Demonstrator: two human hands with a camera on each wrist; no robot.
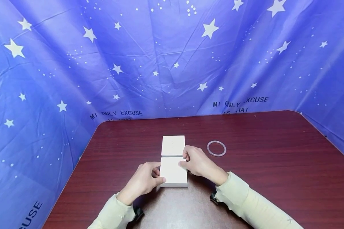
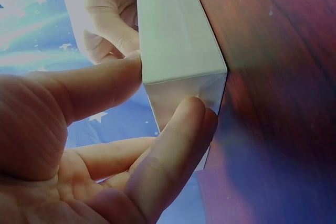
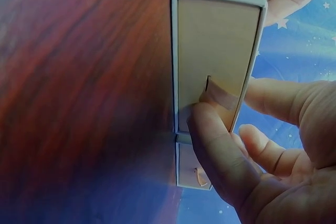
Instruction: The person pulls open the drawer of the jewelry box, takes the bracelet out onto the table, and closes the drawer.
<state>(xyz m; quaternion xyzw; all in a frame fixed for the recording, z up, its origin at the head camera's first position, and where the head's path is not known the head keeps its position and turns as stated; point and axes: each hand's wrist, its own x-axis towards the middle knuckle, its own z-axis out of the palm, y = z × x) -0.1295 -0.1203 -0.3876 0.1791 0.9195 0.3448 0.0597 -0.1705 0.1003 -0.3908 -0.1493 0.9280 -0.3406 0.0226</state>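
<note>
Two white drawer boxes lie end to end on the table, the far box [image 1: 173, 145] just beyond the near box [image 1: 173, 173]. My left hand [image 1: 145, 178] holds the near box at its left side, thumb on the top edge and fingers against the side wall. At the opposite side, my right hand [image 1: 199, 161] has its thumb on the top edge and a fingertip against the drawer front [image 3: 218, 40], beside a ribbon pull tab [image 3: 220, 97]. Whether that fingertip grips the ribbon is unclear. The far box shows a smaller ribbon tab [image 3: 200, 177]. Both drawers look closed.
A pale purple ring, like a bangle [image 1: 216, 148], lies on the dark red wooden table [image 1: 269, 152] to the right of the far box. A blue star-printed curtain [image 1: 160, 47] hangs behind the table and along its sides.
</note>
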